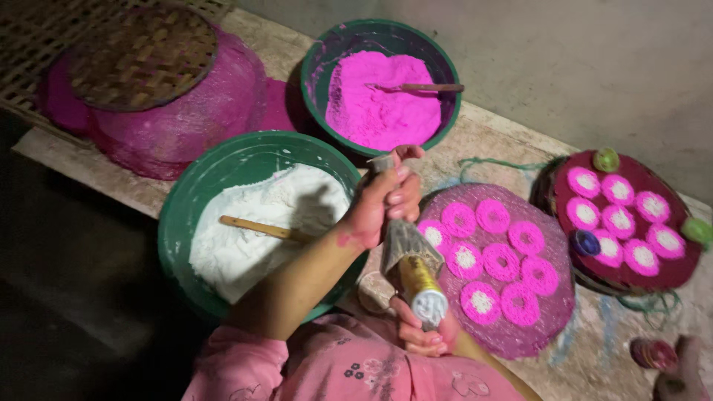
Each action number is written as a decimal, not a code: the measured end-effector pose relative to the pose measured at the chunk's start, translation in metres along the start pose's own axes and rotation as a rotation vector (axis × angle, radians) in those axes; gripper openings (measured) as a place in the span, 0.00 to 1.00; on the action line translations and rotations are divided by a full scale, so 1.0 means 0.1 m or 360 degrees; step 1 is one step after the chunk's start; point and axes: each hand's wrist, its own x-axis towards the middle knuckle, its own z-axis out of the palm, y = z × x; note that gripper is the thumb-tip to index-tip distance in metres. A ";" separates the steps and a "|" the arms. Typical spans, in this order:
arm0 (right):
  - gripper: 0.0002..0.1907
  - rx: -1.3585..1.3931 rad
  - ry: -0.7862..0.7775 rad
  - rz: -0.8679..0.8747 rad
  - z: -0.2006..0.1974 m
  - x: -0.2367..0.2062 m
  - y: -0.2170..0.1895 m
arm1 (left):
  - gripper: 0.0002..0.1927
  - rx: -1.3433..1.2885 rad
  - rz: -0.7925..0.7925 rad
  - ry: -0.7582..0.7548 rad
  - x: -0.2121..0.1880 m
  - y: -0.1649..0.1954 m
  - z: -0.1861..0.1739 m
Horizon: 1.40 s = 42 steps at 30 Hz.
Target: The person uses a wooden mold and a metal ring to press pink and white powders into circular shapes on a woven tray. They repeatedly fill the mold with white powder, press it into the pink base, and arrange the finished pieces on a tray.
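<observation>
Left hand (382, 200) fingers (405, 194) wrapped tight around the upper end of a grey-and-gold cylindrical press tube with a white patterned face (416, 278). Right hand (425, 334) fingers curled closed under its lower end, palm hidden. Label on the tube: a gold band near the white end, print too blurred to make out.

Just beside, a round purple-dusted woven tray (546, 315) carrying ring-shaped pink cakes with white centres (501, 261). Farther right, a dark red round tray (672, 271) with similar cakes, partly lost in shadow. On the stone desk (512, 134), a green bowl of white powder (182, 215) with a wooden stick (260, 228), a green bowl of bright pink powder (319, 59), and an overturned pink-stained basket (200, 119). Pink flower-print sleeves (245, 367) cut off at the bottom edge.
</observation>
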 end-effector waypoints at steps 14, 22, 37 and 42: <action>0.33 -0.2300 0.0770 0.0235 0.21 1.49 -1.41 | 0.20 0.0068 0.0652 0.1062 0.32 0.98 -0.84; 0.39 -0.4185 0.0983 -0.0351 0.64 2.47 -1.48 | 0.19 -0.0062 0.1166 0.1291 0.27 1.61 -1.04; 0.40 -0.3855 0.1089 -0.0331 0.50 2.50 -1.24 | 0.23 0.0564 0.0161 0.1498 -0.64 1.37 -1.52; 0.38 -0.4028 0.1245 0.0047 0.25 2.31 -1.23 | 0.10 0.2094 -0.0022 0.1243 -0.94 1.25 -1.69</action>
